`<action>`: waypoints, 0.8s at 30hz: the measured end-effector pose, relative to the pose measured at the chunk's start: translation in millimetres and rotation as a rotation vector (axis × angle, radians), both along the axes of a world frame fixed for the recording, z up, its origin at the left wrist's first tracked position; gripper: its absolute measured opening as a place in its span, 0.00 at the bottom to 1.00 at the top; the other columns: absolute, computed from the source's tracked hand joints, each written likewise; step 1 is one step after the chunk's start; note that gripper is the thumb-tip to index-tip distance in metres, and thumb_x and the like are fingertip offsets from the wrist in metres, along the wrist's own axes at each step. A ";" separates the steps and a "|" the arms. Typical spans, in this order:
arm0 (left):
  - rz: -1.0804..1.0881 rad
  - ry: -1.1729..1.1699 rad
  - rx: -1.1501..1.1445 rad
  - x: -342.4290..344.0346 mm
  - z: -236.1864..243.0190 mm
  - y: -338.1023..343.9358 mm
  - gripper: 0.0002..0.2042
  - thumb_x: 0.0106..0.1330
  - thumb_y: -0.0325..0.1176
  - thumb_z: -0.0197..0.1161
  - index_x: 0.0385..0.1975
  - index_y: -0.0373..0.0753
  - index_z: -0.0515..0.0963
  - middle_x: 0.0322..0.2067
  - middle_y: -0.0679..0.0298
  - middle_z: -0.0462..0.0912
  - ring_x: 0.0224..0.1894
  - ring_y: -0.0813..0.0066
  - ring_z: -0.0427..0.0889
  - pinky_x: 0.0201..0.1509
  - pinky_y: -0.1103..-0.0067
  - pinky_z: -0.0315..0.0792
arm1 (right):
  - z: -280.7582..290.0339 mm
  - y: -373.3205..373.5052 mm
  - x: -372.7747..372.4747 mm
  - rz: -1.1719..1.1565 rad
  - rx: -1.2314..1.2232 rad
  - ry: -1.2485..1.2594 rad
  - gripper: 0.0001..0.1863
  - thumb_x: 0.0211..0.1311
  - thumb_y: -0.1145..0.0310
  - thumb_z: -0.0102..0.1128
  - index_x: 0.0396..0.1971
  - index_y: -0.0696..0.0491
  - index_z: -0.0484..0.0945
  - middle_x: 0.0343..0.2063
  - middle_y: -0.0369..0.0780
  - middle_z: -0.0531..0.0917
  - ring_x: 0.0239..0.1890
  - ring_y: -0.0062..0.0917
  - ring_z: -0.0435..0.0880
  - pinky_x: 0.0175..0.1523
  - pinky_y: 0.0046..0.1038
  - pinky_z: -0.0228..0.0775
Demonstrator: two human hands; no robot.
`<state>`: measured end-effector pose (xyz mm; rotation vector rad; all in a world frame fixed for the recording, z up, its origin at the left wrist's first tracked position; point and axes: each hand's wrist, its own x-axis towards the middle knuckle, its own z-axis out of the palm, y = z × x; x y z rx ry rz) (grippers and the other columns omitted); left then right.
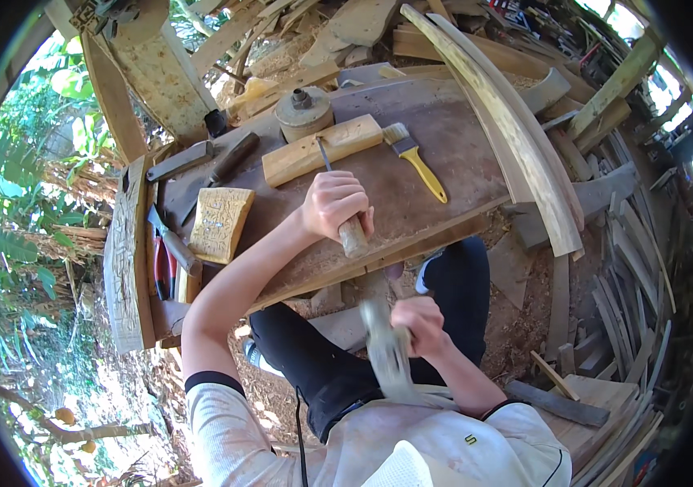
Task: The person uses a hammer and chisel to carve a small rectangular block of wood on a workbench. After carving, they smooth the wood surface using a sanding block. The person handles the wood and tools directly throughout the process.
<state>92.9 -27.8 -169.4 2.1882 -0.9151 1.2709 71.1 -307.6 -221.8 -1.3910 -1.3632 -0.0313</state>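
Observation:
My left hand [336, 204] grips the wooden handle of a chisel [353, 239]. Its narrow blade reaches onto a long, pale wooden block [289, 166] lying on the workbench [431, 114]. Below the bench edge, my right hand [418, 325] is closed on a motion-blurred hammer or mallet [383, 349]; which of the two I cannot tell. A yellow-handled brush [419, 166] lies right of the block, and a round weighted object [304, 112] sits behind it. A carved wooden piece [219, 224] is left of my forearm.
Hand tools [176, 247], including red-handled pliers, lie at the bench's left, beside a carved plank [127, 276]. Long curved boards [509, 122] rest across the right end. Wood offcuts [622, 276] are piled around the right and back. A wooden post [159, 69] stands back left, with foliage beyond.

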 end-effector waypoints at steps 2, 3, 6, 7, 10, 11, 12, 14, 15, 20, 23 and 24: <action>-0.012 -0.005 0.010 2.0 -2.5 -0.2 0.13 0.45 0.23 0.68 0.16 0.42 0.66 0.13 0.66 0.66 0.13 0.66 0.68 0.19 0.73 0.63 | 2.4 1.6 -0.7 -0.028 -0.246 0.227 0.12 0.64 0.61 0.64 0.33 0.55 0.76 0.18 0.40 0.76 0.17 0.37 0.79 0.24 0.35 0.70; -0.025 -0.009 0.010 1.5 -4.4 -1.6 0.13 0.44 0.21 0.66 0.16 0.42 0.65 0.13 0.66 0.65 0.13 0.66 0.67 0.19 0.74 0.61 | -0.9 -0.4 -0.5 -0.041 -0.108 0.133 0.12 0.64 0.62 0.65 0.33 0.55 0.76 0.18 0.40 0.76 0.17 0.37 0.79 0.24 0.35 0.70; -0.023 0.003 0.038 2.7 -3.6 -1.2 0.14 0.45 0.24 0.69 0.16 0.42 0.66 0.14 0.67 0.66 0.14 0.67 0.68 0.19 0.74 0.63 | -25.5 -1.7 6.4 -0.039 0.209 -0.060 0.10 0.62 0.64 0.65 0.33 0.55 0.76 0.18 0.41 0.76 0.17 0.39 0.78 0.25 0.34 0.69; -0.012 0.011 0.051 3.3 -4.8 -0.3 0.15 0.46 0.26 0.71 0.17 0.42 0.67 0.14 0.67 0.67 0.15 0.66 0.70 0.20 0.73 0.65 | -24.4 -2.7 5.1 -0.065 0.090 -0.007 0.11 0.61 0.64 0.65 0.33 0.55 0.76 0.18 0.41 0.76 0.17 0.38 0.78 0.24 0.34 0.69; 0.006 0.023 0.062 0.3 -8.2 0.1 0.15 0.46 0.27 0.73 0.17 0.42 0.67 0.14 0.67 0.66 0.15 0.67 0.70 0.20 0.73 0.65 | -25.0 -4.0 1.7 -0.137 0.010 0.031 0.11 0.60 0.64 0.65 0.34 0.55 0.77 0.17 0.40 0.75 0.16 0.37 0.78 0.23 0.33 0.68; -0.007 0.022 0.063 1.6 -7.8 0.1 0.15 0.46 0.28 0.73 0.17 0.42 0.68 0.14 0.67 0.66 0.15 0.67 0.70 0.20 0.73 0.65 | -27.5 -3.6 2.5 -0.085 0.058 0.027 0.11 0.60 0.64 0.65 0.34 0.55 0.77 0.18 0.40 0.75 0.17 0.38 0.78 0.24 0.33 0.69; -0.020 0.021 0.065 3.4 -7.6 -0.5 0.16 0.47 0.28 0.74 0.17 0.42 0.68 0.14 0.67 0.66 0.15 0.67 0.70 0.20 0.73 0.64 | -29.9 -3.5 3.4 -0.033 0.107 0.022 0.11 0.59 0.64 0.66 0.34 0.55 0.78 0.18 0.40 0.75 0.17 0.38 0.78 0.25 0.34 0.69; -0.034 0.036 0.077 0.8 -10.4 -1.6 0.16 0.46 0.29 0.74 0.17 0.43 0.68 0.14 0.68 0.66 0.15 0.67 0.71 0.20 0.73 0.65 | -18.3 -4.5 -0.4 -0.026 -0.006 0.041 0.11 0.59 0.64 0.66 0.34 0.55 0.77 0.20 0.41 0.77 0.19 0.37 0.79 0.25 0.35 0.70; -0.041 0.049 0.095 -1.6 -10.8 0.8 0.16 0.46 0.30 0.74 0.17 0.43 0.68 0.14 0.68 0.67 0.15 0.68 0.71 0.20 0.73 0.65 | -11.7 -4.7 -2.6 -0.037 -0.025 0.013 0.11 0.60 0.64 0.66 0.34 0.54 0.77 0.20 0.41 0.77 0.19 0.37 0.79 0.25 0.35 0.70; 0.017 0.037 0.113 -0.8 -11.0 -0.8 0.16 0.44 0.35 0.75 0.17 0.44 0.69 0.15 0.69 0.68 0.16 0.68 0.72 0.21 0.73 0.65 | -19.2 -1.0 -2.4 -0.031 -0.019 -0.031 0.18 0.62 0.55 0.68 0.36 0.54 0.76 0.21 0.40 0.77 0.19 0.38 0.79 0.25 0.36 0.70; -0.009 0.047 0.130 -0.3 -10.8 2.2 0.16 0.44 0.36 0.74 0.17 0.44 0.69 0.15 0.69 0.68 0.17 0.69 0.73 0.21 0.73 0.65 | -13.6 1.2 -5.2 -0.023 -0.133 0.146 0.20 0.66 0.51 0.66 0.35 0.54 0.77 0.20 0.41 0.76 0.19 0.39 0.80 0.25 0.36 0.70; -0.011 0.047 0.127 -1.7 -11.7 0.9 0.15 0.44 0.36 0.74 0.17 0.44 0.69 0.15 0.69 0.68 0.17 0.69 0.73 0.21 0.73 0.65 | -19.2 -1.7 -4.2 -0.027 -0.022 0.062 0.19 0.67 0.52 0.65 0.36 0.54 0.77 0.20 0.42 0.76 0.19 0.40 0.80 0.26 0.36 0.70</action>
